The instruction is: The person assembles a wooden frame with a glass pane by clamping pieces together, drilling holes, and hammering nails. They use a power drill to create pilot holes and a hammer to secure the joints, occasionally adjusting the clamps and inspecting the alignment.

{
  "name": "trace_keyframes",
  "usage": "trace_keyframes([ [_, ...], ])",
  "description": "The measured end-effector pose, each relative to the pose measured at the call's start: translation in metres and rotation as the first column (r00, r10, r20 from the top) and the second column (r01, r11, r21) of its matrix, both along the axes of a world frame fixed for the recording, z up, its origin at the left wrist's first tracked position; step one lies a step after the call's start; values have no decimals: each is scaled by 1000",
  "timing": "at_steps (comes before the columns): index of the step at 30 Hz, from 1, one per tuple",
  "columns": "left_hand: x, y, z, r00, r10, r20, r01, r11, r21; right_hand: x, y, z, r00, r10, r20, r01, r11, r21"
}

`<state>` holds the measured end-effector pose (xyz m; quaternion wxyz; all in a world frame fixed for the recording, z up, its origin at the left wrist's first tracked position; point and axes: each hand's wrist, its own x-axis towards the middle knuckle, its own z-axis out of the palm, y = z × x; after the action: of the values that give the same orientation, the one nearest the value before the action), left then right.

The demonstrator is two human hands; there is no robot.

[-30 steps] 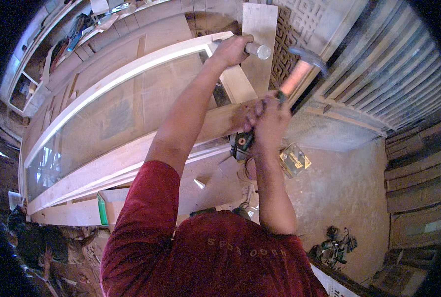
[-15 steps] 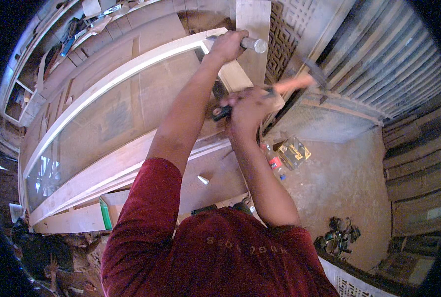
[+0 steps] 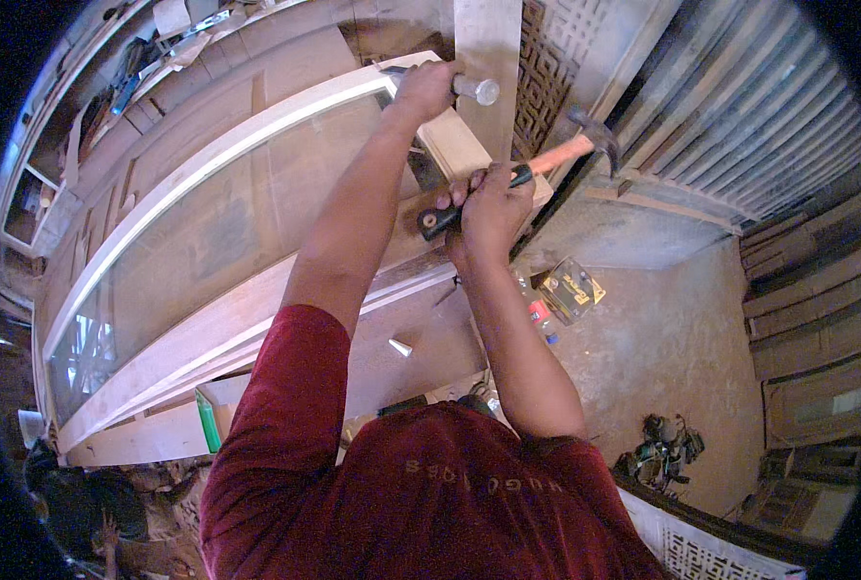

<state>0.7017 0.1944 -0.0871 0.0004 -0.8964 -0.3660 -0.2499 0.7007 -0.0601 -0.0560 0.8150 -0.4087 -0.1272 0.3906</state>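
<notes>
At the far corner of a pale wooden frame [image 3: 454,145], my left hand [image 3: 424,92] is closed around a chisel [image 3: 479,90]. Its handle end points right, and the blade shows on the other side of my fist, at the frame's corner. Nearer to me, my right hand [image 3: 491,220] grips a claw hammer [image 3: 558,155] by its black and orange handle. The hammer's dark head is out to the right, apart from the chisel. Inside the frame is a glass pane [image 3: 247,198], with dusty brown showing through it.
A small white cone-shaped piece [image 3: 400,347] lies on the board close to me. On the floor to the right are a yellow and black box [image 3: 571,290] and a bottle with a red label [image 3: 540,314]. Cluttered shelves [image 3: 131,82] stand at the far left.
The hammer, blurred before, now shows sharply, its head a little to the left. My left hand has shifted slightly left with the chisel.
</notes>
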Motion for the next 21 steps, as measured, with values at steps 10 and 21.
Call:
trace_keyframes([
  [10, 51, -106, 53, 775, -629, -59, 556, 635, 536, 41, -99, -23, 966, -255, 44, 253, 966, 45],
  [21, 155, -352, -57, 531, -819, -216, 838, 471, 275, 188, -315, -181, 688, -553, 470, 709, 650, -274],
])
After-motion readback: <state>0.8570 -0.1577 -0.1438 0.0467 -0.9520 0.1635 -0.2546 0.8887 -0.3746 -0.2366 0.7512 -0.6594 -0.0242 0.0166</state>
